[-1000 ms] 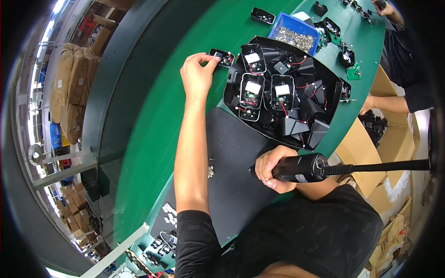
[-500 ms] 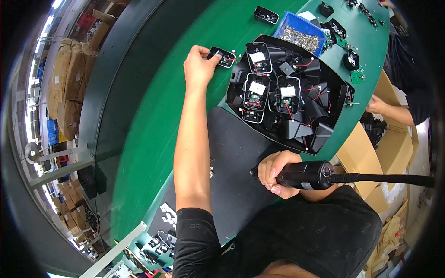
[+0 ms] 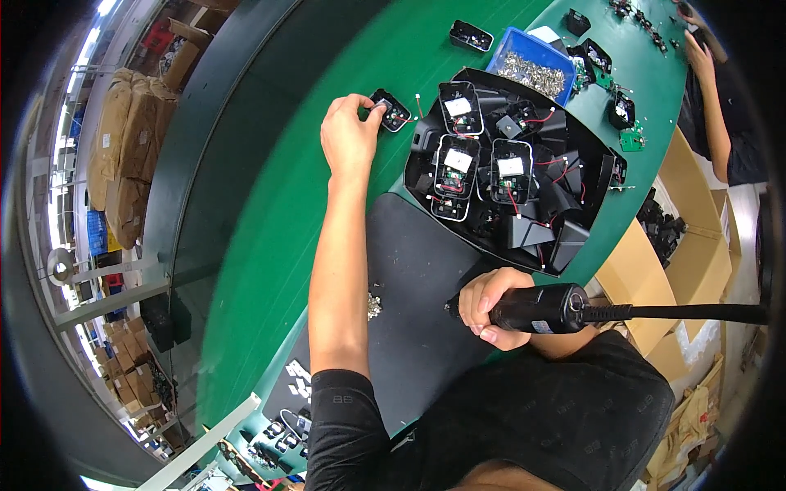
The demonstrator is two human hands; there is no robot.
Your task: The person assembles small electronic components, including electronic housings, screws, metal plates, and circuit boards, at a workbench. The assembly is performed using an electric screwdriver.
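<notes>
My left hand (image 3: 350,132) reaches far out over the green table (image 3: 270,213) and pinches a small black housing with a circuit board (image 3: 391,110), which lies on the table surface. Close to my body, my right hand (image 3: 490,307) grips a black electric screwdriver (image 3: 548,308), lying roughly level above a dark mat (image 3: 417,295), its cable running off to the right. A black tray (image 3: 589,147) full of similar black housings with boards and red wires sits between the two hands, to the right of the left hand.
A blue bin of metal parts (image 3: 530,67) stands behind the tray. A small heap of screws (image 3: 374,304) lies on the mat. Another person's arm (image 3: 714,114) works at the far right. Cardboard boxes (image 3: 655,278) stand beside the table; more black housings (image 3: 470,34) lie at the back.
My left hand has stayed on the small housing, shifting it slightly. The right hand with the screwdriver has barely moved.
</notes>
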